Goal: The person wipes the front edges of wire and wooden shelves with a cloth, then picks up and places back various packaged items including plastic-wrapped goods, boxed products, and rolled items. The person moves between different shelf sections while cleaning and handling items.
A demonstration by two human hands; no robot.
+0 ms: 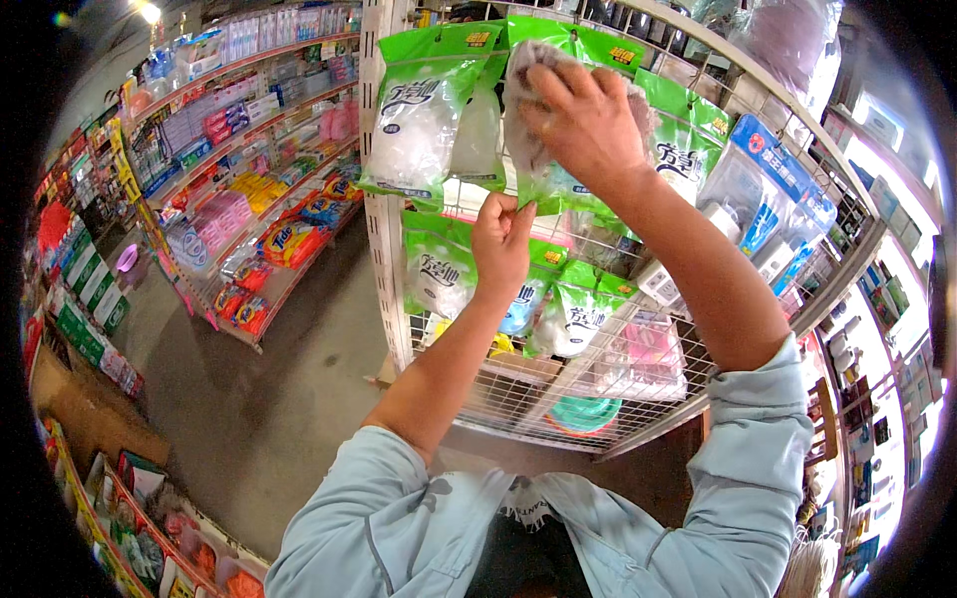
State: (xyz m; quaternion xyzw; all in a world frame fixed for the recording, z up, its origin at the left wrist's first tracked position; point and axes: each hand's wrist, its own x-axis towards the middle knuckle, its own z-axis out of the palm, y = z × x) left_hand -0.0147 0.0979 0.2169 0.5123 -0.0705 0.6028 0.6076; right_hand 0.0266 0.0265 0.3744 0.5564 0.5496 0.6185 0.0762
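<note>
My right hand (587,123) presses a grey-brown cloth (523,71) against the front of a green-and-clear plastic packet (549,183). The packet hangs on a wire grid rack, and the cloth hides much of its front. Below it, my left hand (502,243) pinches the packet's lower left corner between thumb and fingers. A similar packet (419,112) with white contents hangs to the left. Another green packet (677,146) is partly behind my right forearm. In the row beneath hang several more, among them a white-filled packet (576,318).
The wire grid rack (523,418) has a white slotted upright (381,224). Blue-topped blister packs (777,172) hang at right. Across the concrete floor (299,374), shelves hold Tide detergent bags (288,235). A green basin (587,412) sits low behind the grid.
</note>
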